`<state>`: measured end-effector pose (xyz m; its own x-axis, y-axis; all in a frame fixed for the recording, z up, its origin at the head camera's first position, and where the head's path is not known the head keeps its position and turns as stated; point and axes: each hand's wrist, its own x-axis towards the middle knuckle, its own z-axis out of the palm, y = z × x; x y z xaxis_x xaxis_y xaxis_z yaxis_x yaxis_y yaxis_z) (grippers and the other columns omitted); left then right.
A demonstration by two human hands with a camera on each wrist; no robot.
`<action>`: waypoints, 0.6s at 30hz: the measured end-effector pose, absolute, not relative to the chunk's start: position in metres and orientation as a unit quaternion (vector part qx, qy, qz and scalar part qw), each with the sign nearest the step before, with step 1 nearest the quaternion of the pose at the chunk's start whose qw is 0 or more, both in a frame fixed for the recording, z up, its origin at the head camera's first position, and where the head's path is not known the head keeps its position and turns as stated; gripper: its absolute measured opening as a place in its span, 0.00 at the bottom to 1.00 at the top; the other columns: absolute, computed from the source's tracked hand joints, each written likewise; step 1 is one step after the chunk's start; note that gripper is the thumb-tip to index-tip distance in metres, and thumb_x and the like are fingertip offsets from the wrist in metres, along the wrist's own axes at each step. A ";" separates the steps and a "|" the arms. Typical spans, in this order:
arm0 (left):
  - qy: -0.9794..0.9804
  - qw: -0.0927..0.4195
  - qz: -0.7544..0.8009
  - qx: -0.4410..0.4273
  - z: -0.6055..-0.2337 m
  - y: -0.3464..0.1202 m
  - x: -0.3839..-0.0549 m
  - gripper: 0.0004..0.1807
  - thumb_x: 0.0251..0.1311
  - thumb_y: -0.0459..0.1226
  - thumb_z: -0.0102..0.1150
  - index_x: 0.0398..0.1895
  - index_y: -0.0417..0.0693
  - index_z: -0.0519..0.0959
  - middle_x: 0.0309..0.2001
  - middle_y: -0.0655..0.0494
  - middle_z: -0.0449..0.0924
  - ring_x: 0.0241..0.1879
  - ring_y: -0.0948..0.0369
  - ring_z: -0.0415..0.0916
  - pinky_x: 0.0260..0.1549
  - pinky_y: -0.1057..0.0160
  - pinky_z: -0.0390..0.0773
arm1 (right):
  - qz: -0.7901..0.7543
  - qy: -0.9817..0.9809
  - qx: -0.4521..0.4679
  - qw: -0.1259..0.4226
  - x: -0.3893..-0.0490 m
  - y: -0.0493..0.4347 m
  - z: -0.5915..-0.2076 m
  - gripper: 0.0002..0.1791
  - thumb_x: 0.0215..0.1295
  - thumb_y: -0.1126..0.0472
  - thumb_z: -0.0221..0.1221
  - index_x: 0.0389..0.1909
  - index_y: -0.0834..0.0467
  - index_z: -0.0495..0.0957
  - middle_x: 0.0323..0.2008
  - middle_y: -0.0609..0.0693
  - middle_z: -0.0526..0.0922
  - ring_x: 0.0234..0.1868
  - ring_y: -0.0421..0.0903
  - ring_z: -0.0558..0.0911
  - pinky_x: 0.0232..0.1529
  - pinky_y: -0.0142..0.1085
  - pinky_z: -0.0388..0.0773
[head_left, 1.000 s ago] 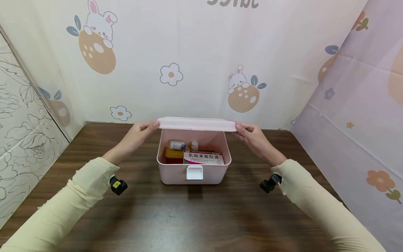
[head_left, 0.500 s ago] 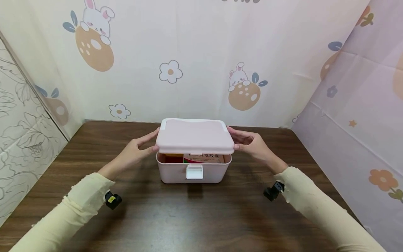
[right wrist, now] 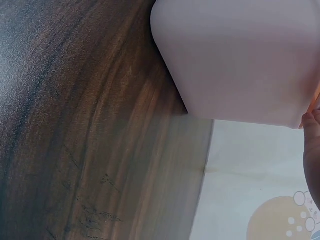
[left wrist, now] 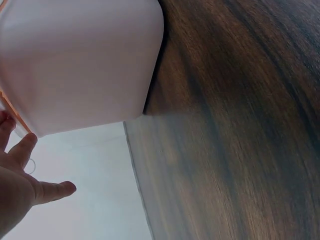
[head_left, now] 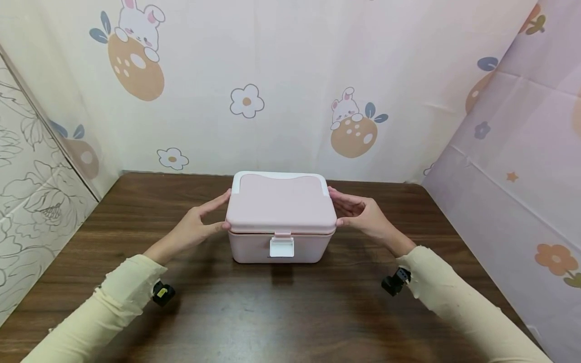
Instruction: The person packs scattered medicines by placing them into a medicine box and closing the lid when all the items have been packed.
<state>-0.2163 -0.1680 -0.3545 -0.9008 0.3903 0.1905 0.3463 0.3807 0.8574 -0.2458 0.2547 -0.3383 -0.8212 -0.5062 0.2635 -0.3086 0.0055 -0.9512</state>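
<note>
A pale pink storage box [head_left: 254,248] stands on the table, its lid [head_left: 281,201] lying down over the top with a thin seam at the front. On the front, the white latch [head_left: 282,247] hangs unfastened. My left hand [head_left: 192,229] touches the lid's left side, thumb at the front corner and fingers farther back; in the left wrist view one finger [left wrist: 57,191] sticks out free. Against the right side rests my right hand [head_left: 369,222], thumb forward, the other fingers extended along the lid. The lid hides the box's contents.
A dark wood-grain table [head_left: 272,312] carries the box near its back edge. Behind it hangs a curtain [head_left: 290,75] printed with rabbits and flowers, and another patterned sheet [head_left: 513,151] closes off the right side.
The raised lid has come down over the box, covering the medicine packet and bottles seen inside before. Both hands have moved down and forward with it, from pinching its corners to touching its sides.
</note>
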 end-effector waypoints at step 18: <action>0.839 0.036 0.491 0.233 -0.360 -0.170 -0.212 0.43 0.65 0.43 0.66 0.80 0.54 0.55 0.79 0.50 0.50 0.77 0.47 0.44 0.69 0.34 0.47 | -0.610 0.732 -0.293 0.080 -0.241 0.258 -0.338 0.38 0.57 0.75 0.69 0.69 0.73 0.65 0.73 0.61 0.63 0.70 0.45 0.69 0.65 0.36 0.67</action>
